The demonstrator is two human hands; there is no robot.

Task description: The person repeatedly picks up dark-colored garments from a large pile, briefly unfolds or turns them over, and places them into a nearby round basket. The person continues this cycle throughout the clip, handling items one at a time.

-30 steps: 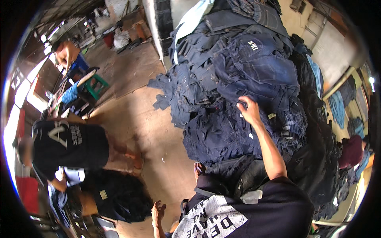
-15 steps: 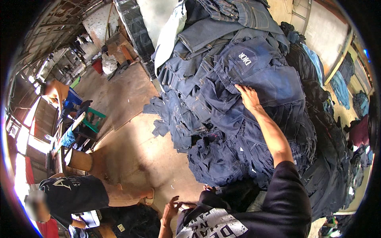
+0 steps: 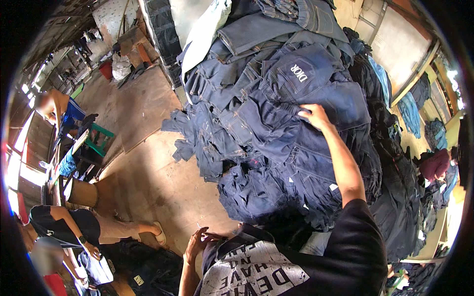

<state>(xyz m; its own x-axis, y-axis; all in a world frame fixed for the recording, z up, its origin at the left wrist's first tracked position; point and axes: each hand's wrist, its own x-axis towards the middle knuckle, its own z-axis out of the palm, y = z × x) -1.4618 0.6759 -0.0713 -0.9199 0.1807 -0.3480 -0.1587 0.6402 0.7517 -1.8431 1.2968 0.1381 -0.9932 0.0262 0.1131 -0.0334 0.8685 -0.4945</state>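
A tall heap of dark blue denim garments [image 3: 237, 113] rises in front of me. My right hand [image 3: 316, 117] reaches onto it, fingers closed on the gathered edge of a pair of dark blue denim pants [image 3: 276, 123]. Just beyond that hand lies a back pocket [image 3: 296, 74] with white lettering. My left hand [image 3: 196, 242] hangs low by my body, away from the heap, its fingers loosely bent and apart. Nothing shows in it.
At lower left a person [image 3: 69, 227] in a dark shirt sits beside black cloth [image 3: 153, 269]. Farther back another person [image 3: 54, 108] bends near a green stool [image 3: 100, 139]. Black garments [image 3: 395, 207] are piled on the right. A brown drum [image 3: 81, 192] stands at left.
My right hand has gone from lying stretched on the denim to gripping its edge. The view has shifted slightly right. The seated person at lower left has leaned and moved their arms.
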